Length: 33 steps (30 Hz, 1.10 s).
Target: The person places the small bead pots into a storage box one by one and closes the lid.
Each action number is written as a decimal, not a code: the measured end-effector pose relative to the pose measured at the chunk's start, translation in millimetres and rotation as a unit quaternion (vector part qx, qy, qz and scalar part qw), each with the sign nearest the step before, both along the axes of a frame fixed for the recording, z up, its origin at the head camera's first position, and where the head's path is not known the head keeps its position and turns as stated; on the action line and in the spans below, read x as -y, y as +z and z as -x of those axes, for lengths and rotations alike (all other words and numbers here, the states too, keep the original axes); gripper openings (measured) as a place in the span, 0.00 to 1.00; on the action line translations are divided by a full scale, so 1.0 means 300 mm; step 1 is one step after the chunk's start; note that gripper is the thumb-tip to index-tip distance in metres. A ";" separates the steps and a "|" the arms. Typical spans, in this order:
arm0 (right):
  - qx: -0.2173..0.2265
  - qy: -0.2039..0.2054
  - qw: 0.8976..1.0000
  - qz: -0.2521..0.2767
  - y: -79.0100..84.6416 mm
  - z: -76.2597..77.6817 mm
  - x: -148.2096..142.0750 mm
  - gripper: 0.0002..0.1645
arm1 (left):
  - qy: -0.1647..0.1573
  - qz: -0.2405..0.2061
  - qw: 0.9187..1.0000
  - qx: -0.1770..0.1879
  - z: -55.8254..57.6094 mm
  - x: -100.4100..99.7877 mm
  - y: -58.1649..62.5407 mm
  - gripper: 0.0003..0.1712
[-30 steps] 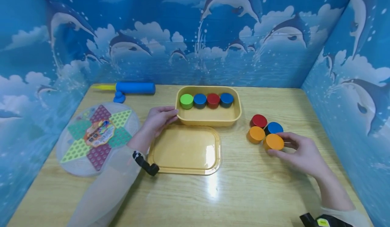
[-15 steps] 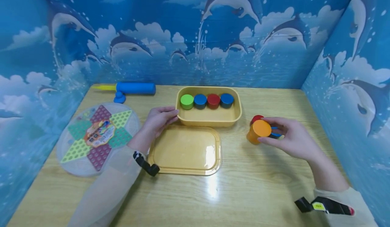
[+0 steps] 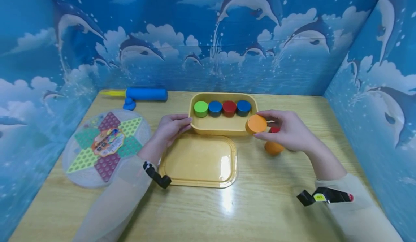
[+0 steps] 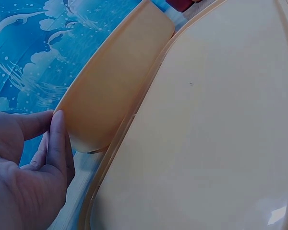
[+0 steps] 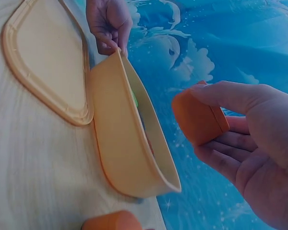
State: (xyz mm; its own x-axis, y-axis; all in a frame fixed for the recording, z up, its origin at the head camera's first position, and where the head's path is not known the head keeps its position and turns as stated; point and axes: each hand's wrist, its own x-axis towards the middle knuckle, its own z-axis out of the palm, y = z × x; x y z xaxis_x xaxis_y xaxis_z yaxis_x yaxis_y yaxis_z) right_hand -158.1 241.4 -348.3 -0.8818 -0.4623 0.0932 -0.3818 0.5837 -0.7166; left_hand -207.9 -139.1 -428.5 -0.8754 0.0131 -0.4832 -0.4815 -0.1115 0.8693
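In the head view my right hand (image 3: 287, 130) holds a short orange cylinder (image 3: 256, 124) at the right front corner of a yellow plastic box (image 3: 224, 130). Thumb and fingers grip its sides in the right wrist view, where a seam shows round the orange cylinder (image 5: 198, 117). My left hand (image 3: 172, 128) pinches the left rim of the box; the left wrist view shows this hand (image 4: 33, 167) at the rim's corner. Inside stand a green cylinder (image 3: 200, 109), two blue ones and a red cylinder (image 3: 229, 108) in a row. Another orange cylinder (image 3: 274, 148) and a partly hidden red one are by my right hand.
A yellow lid (image 3: 198, 162) lies flat in front of the box. To the left is a round Chinese checkers board (image 3: 107, 148). A blue and yellow pump (image 3: 146, 94) lies at the back left, beside a small blue object (image 3: 129, 104). Dolphin-print cloth surrounds the table.
My right hand has carried the orange cylinder up and leftward, from among the loose cylinders to the box's right front corner. My left hand keeps its hold on the box.
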 end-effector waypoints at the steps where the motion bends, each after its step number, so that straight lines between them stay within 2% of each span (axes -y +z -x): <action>1: 0.001 0.004 1.000 0.002 0.003 0.010 0.010 0.38 | 0.000 0.001 1.000 0.001 0.001 0.001 -0.002 0.27; 6: 0.007 0.026 1.000 0.014 0.009 0.058 0.057 0.37 | 0.006 -0.002 1.000 0.001 0.003 0.002 -0.006 0.26; 16: 0.030 0.043 0.998 0.020 -0.005 0.146 0.160 0.38 | 0.007 -0.001 1.000 0.004 0.003 0.001 -0.008 0.25; 25: 0.065 0.082 0.994 0.027 -0.064 0.243 0.229 0.36 | 0.009 -0.010 1.000 0.006 0.004 0.001 -0.009 0.24; 33: 0.071 0.092 0.993 0.006 -0.101 0.293 0.304 0.36 | 0.011 -0.014 1.000 0.004 0.006 0.004 -0.009 0.25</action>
State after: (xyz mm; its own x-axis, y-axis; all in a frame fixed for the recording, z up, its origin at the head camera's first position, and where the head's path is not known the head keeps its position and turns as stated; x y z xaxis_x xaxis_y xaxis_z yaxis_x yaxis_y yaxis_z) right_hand -246.0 150.2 -378.6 -0.7873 -0.6163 -0.0193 -0.3764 0.5051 -0.7767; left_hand -209.7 -140.2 -431.1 -0.8713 0.0063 -0.4906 -0.4862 -0.1460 0.8616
